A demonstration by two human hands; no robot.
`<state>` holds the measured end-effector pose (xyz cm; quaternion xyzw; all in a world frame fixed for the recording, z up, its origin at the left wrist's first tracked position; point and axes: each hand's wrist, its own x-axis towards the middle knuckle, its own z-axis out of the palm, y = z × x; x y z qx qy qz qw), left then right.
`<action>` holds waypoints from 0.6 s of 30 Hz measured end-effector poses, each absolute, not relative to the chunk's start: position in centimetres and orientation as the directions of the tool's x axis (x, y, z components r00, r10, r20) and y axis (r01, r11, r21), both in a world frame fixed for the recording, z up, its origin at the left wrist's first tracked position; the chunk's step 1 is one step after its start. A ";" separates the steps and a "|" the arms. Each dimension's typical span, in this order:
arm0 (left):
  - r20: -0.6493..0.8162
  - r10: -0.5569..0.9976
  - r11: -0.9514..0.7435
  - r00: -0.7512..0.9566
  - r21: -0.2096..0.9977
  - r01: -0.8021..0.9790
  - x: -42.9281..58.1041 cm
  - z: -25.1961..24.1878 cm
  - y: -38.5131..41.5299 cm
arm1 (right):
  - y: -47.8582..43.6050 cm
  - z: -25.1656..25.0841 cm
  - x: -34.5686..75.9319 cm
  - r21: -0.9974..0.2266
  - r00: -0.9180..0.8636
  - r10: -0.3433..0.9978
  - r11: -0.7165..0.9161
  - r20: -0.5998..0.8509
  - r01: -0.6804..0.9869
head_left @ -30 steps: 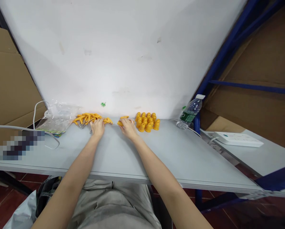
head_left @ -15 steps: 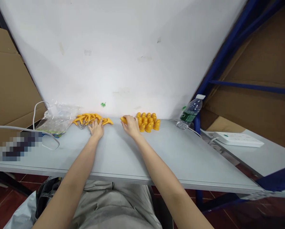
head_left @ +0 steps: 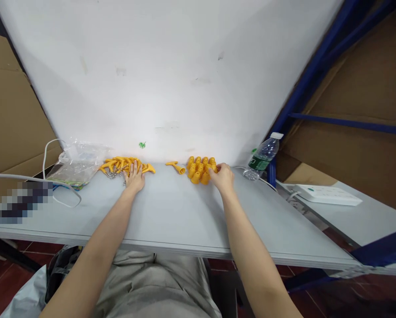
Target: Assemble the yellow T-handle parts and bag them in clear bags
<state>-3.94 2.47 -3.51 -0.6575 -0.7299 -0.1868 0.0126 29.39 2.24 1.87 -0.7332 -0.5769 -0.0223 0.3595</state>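
Observation:
A pile of orange T-shaped plastic pieces (head_left: 118,164) with small metal chains lies at the back left of the grey table (head_left: 171,212). My left hand (head_left: 134,176) rests flat on the right part of that pile, fingers spread. One orange T-shaped piece (head_left: 176,167) lies alone mid-table. To its right stands a cluster of orange cone-shaped caps (head_left: 199,168). My right hand (head_left: 222,176) reaches the right edge of this cluster, its fingers curled around a cap there.
A crumpled clear plastic bag (head_left: 78,163) and a white cable (head_left: 57,194) lie at the left. A water bottle (head_left: 262,155) leans at the back right. A white power strip (head_left: 324,194) sits on the neighbouring table. Blue shelving and cardboard stand right.
My right hand let go of the single orange piece mid-table and moved right to the cone cluster. My left hand stayed on the left pile.

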 end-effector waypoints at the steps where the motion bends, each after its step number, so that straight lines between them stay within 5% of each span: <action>1: 0.261 0.956 0.063 -0.131 0.255 0.965 -3.9 -3.5 2.5 | 2.2 1.5 29.7 -0.492 0.346 0.849 -0.120 0.400 0.862; 7: 0.263 0.955 0.065 -0.138 0.268 0.961 -3.8 -3.3 2.6 | 2.2 0.2 30.1 -0.431 0.349 0.903 -0.219 0.252 0.876; 18: 0.265 0.947 0.105 -0.180 0.276 0.955 -3.6 -3.1 2.4 | 2.4 -0.5 30.5 -0.500 0.403 0.858 -0.210 0.317 0.840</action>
